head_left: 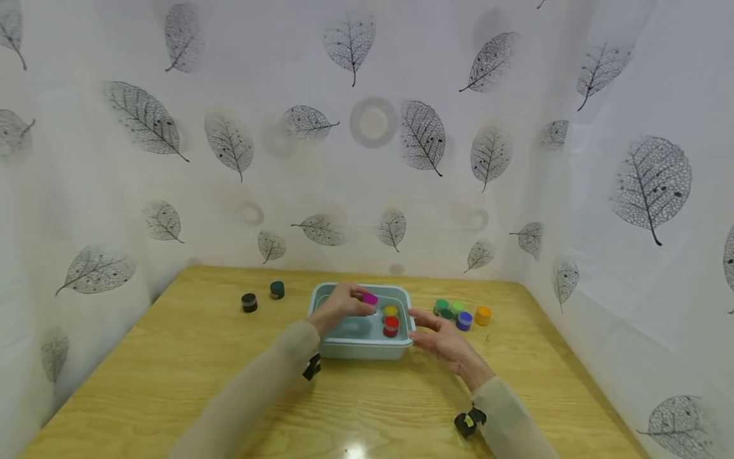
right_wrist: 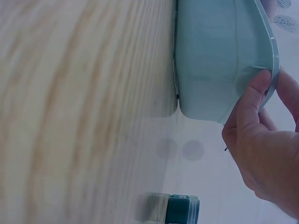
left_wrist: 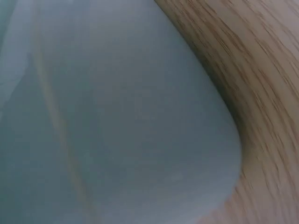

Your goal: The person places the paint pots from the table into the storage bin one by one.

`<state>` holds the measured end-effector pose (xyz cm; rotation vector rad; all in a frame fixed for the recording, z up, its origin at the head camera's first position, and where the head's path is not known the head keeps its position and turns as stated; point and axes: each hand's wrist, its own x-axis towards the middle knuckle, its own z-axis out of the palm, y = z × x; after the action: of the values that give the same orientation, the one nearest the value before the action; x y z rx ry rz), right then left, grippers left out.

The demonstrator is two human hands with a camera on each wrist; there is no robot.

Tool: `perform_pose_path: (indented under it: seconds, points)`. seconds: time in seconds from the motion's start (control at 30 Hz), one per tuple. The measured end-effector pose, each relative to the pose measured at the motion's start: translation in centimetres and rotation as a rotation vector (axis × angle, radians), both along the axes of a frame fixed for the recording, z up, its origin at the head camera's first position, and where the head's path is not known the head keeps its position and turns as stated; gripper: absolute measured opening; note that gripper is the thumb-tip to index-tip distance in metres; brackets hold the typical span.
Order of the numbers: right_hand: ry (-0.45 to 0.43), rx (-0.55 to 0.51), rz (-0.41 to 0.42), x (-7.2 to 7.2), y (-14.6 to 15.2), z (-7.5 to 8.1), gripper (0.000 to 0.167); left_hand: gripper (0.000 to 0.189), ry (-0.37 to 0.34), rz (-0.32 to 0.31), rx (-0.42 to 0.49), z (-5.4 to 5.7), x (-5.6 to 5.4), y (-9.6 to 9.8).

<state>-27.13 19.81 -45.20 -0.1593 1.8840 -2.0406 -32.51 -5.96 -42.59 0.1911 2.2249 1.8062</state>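
A pale blue plastic basin stands on the wooden table, and its outer wall fills most of the left wrist view. Over its inside, my left hand pinches a small paint jar with a magenta lid. Inside lie a red paint jar and, just behind it, a yellow one. At the right end, my right hand grips the rim. The right wrist view shows its fingers bent at the basin's edge. The left hand is outside the left wrist view.
Right of the basin, several paint jars stand close together: greens, a blue-violet one and an orange one. A black jar and a dark teal jar stand to the left. A leaf-patterned curtain borders the table.
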Motion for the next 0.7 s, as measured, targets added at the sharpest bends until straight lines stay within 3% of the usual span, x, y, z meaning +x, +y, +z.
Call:
perform_pose_path:
  seconds: [0.3,0.5,0.7]
  points:
    - [0.014,-0.011,0.019,0.1,0.1,0.0,0.064,0.042,-0.110,0.047,-0.048,-0.9,-1.0,1.3]
    - [0.007,-0.008,0.020,0.0,0.0,-0.1,0.063,0.042,-0.141,0.021,-0.103,-1.4,-1.2,1.4]
    - [0.009,-0.004,0.006,0.0,0.0,-0.2,0.062,0.043,-0.148,0.045,-0.096,-1.7,-1.1,1.6]
